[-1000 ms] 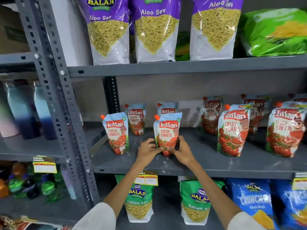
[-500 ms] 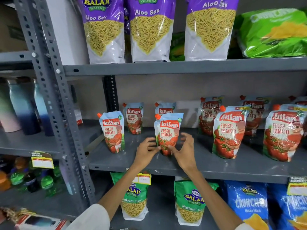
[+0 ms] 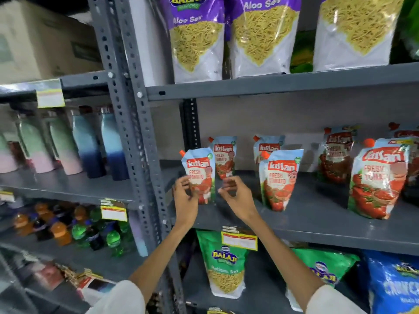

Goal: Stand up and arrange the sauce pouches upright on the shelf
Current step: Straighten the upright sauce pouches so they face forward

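Observation:
Several Kissan tomato sauce pouches stand upright on the grey middle shelf (image 3: 317, 223). The left front pouch (image 3: 200, 175) stands between my two hands. My left hand (image 3: 184, 198) is at its left edge with the fingers spread, and motion blur hides whether they touch it. My right hand (image 3: 235, 198) hovers just right of it, fingers apart and empty. The middle front pouch (image 3: 280, 180) stands free to the right. Two smaller pouches (image 3: 224, 155) (image 3: 267, 146) stand behind. A large pouch (image 3: 378, 180) stands at the right.
A perforated grey upright post (image 3: 133, 132) borders the shelf on the left. Aloo Sev bags (image 3: 197, 41) fill the shelf above. Balaji snack bags (image 3: 226, 264) sit below, behind a price tag (image 3: 239, 240). Flasks (image 3: 88, 143) and drink bottles (image 3: 79, 232) fill the neighbouring rack.
Both hands let go of the middle front pouch, which stays upright, and moved left to the left front pouch. My view swung left and closer.

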